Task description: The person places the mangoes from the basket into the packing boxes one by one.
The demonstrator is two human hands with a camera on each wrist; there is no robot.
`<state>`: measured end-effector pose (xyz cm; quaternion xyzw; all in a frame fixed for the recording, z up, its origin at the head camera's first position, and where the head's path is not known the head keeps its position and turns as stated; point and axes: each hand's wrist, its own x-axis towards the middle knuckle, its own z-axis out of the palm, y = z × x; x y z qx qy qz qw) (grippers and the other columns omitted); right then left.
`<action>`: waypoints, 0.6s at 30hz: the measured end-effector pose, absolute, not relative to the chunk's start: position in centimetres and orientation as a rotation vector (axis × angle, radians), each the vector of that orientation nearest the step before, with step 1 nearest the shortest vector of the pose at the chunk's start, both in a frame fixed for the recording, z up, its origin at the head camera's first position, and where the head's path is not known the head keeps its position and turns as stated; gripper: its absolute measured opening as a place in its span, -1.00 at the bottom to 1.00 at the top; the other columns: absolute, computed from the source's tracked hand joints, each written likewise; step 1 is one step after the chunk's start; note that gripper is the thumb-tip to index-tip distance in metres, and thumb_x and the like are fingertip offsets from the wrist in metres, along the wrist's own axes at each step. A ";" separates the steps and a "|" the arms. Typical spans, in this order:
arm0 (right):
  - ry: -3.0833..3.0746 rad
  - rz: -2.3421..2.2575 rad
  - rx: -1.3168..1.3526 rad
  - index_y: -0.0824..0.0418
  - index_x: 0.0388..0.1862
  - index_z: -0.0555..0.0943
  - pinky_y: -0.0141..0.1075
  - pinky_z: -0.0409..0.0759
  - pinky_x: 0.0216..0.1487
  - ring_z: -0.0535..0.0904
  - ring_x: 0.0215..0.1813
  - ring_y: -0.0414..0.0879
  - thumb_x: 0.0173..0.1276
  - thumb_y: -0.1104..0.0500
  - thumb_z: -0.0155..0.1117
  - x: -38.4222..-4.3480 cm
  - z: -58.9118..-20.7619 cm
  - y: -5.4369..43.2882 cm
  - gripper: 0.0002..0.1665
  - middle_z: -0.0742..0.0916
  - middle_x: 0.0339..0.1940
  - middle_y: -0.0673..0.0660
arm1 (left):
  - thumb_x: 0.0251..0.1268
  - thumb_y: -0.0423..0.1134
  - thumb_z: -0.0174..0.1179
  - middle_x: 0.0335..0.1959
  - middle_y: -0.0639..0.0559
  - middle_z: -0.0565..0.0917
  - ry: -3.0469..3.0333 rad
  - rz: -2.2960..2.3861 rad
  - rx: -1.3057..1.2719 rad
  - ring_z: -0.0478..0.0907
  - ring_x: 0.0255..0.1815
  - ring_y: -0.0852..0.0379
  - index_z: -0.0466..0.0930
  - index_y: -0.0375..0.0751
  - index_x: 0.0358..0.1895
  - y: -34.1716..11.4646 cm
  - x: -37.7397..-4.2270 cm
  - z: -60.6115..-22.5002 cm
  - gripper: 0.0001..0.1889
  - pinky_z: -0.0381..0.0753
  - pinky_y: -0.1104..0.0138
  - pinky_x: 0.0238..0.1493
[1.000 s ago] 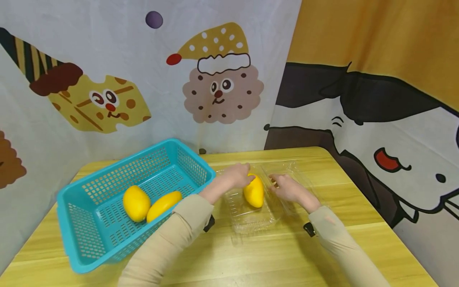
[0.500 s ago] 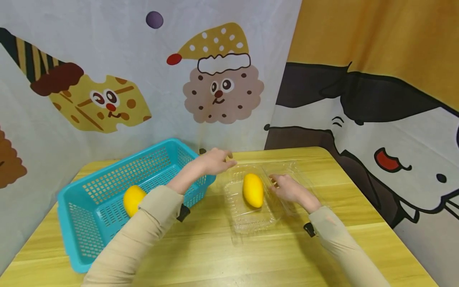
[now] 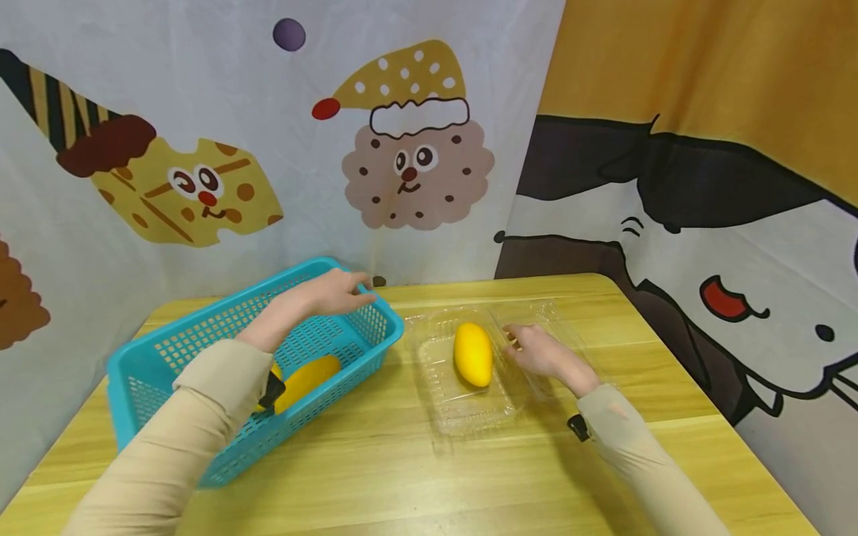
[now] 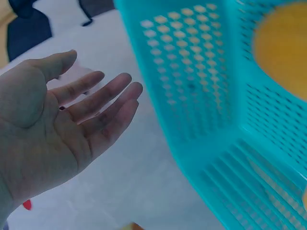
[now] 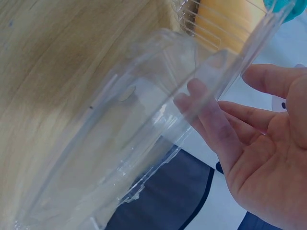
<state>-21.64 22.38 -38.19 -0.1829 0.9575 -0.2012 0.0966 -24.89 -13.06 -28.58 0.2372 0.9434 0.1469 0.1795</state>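
A yellow mango (image 3: pixel 473 355) lies in the base of a hinged clear plastic box (image 3: pixel 469 420), which stands opened out on the table. My right hand (image 3: pixel 532 348) holds the box at its lid side; in the right wrist view the fingers show through the clear lid (image 5: pixel 144 110), with the thumb at its edge. Over the right end of the blue basket (image 3: pixel 355 365) is my left hand (image 3: pixel 328 292), holding nothing, its fingers loosely spread in the left wrist view. One mango (image 3: pixel 308 381) shows in the basket, and a second is mostly hidden behind the left sleeve.
The wooden table (image 3: pixel 402 484) runs back to a printed curtain (image 3: pixel 429 253) hanging behind it. The basket has raised, perforated walls and stands to the left of the plastic box.
My left hand has left the mango in the plastic box and moved left until it is over the basket. The right hand has stayed at the lid.
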 end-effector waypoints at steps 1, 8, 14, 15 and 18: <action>2.835 -0.595 -0.541 0.56 0.26 0.33 -0.04 0.62 0.02 0.63 0.03 0.22 0.39 0.24 0.06 -21.7 -38.2 22.4 -0.44 0.58 0.11 0.51 | 0.49 -0.06 -0.10 0.15 -0.29 0.56 2.658 0.384 0.663 0.56 0.08 -0.15 0.35 -0.29 0.27 -13.5 -24.9 -28.8 -0.54 0.56 0.09 0.04; 2.831 -0.582 -0.532 0.54 0.28 0.32 -0.03 0.62 0.04 0.62 0.05 0.22 0.40 0.22 0.06 -21.7 -38.2 22.4 -0.43 0.58 0.12 0.50 | 0.44 -0.04 -0.03 0.28 -0.35 0.41 2.528 0.216 0.561 0.42 0.23 -0.26 0.34 -0.33 0.27 -16.4 -24.7 -30.7 -0.49 0.52 0.02 0.10; 2.830 -0.580 -0.527 0.53 0.28 0.32 -0.03 0.61 0.05 0.62 0.05 0.22 0.40 0.22 0.06 -21.8 -38.3 22.4 -0.43 0.58 0.13 0.49 | 0.36 0.01 0.09 0.34 -0.35 0.30 2.347 0.218 0.384 0.44 0.20 -0.24 0.27 -0.27 0.32 -17.4 -24.1 -32.9 -0.40 0.58 0.01 0.03; 2.832 -0.574 -0.533 0.54 0.28 0.32 -0.03 0.61 0.04 0.62 0.05 0.21 0.40 0.22 0.05 -21.8 -38.2 22.4 -0.44 0.58 0.13 0.50 | 0.34 0.02 0.11 0.35 -0.35 0.30 2.330 0.211 0.369 0.44 0.19 -0.24 0.27 -0.26 0.33 -17.5 -24.0 -33.3 -0.39 0.58 0.00 0.03; 2.830 -0.577 -0.518 0.53 0.29 0.32 -0.03 0.61 0.05 0.62 0.06 0.22 0.41 0.22 0.06 -21.7 -38.2 22.4 -0.43 0.57 0.13 0.49 | 0.29 0.04 0.15 0.33 -0.34 0.30 2.289 0.205 0.343 0.44 0.18 -0.25 0.26 -0.23 0.33 -17.7 -23.6 -34.1 -0.36 0.57 -0.02 0.05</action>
